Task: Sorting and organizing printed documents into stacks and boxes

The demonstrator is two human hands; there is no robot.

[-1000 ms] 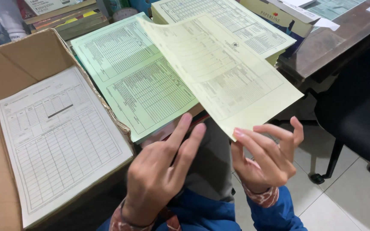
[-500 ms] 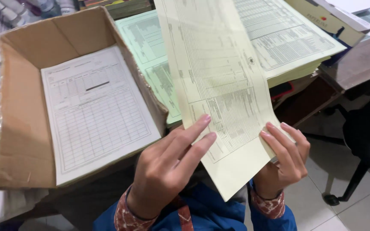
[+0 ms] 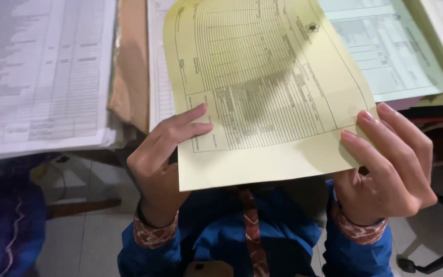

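The yellow form sheet (image 3: 267,87), printed with a ruled table, is held up in front of the person's chest, its lower edge level and its top running out of view. The left hand (image 3: 162,154) pinches its lower left corner, index finger laid flat across the printed face and the thumb hidden behind the paper. The right hand (image 3: 385,164) grips the lower right corner, fingers curled over the front near the edge. Behind the sheet a pale green form (image 3: 390,56) lies flat at the upper right. A stack of white forms (image 3: 42,72) sits at the upper left, beside a cardboard box wall (image 3: 129,66).
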